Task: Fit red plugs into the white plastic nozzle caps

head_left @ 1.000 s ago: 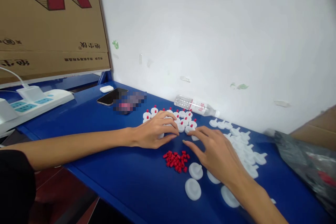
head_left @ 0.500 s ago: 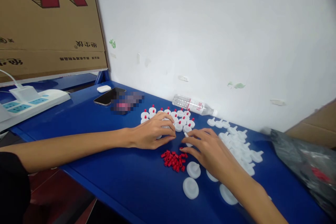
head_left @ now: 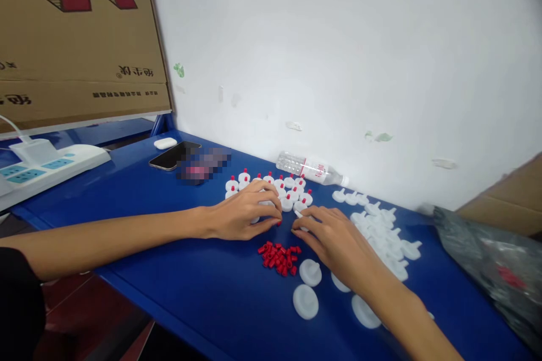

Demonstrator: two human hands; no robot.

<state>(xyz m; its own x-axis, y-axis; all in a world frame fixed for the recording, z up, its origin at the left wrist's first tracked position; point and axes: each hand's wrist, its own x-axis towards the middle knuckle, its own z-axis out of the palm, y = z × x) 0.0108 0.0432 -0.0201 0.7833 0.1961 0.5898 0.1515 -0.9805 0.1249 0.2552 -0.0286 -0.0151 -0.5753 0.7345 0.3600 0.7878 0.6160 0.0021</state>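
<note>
Pinching a small white piece (head_left: 299, 215) between thumb and forefinger, the right hand (head_left: 339, 240) now has a narrow grip. A second ago its fingers were spread above the desk (head_left: 148, 203) and held nothing, so one piece is newly in hand. The piece sits just off the desk, between the two hands and just behind the red caps (head_left: 278, 256).

The left hand (head_left: 241, 215) has hardly moved. It lies curled over the near edge of the capped pieces (head_left: 290, 190), its fingertips close to the right hand's. Whether its grip holds anything I cannot tell, though a speck of red shows by the thumb.

To the right lie the bare white pieces (head_left: 383, 231), with a few flat discs (head_left: 305, 300) nearer the desk edge. Further back are a water bottle (head_left: 311, 169) on its side by the wall, a phone (head_left: 169, 156), a power strip (head_left: 55, 159) and a cardboard box (head_left: 80, 39). A dark plastic bag (head_left: 486, 254) lies at far right.
</note>
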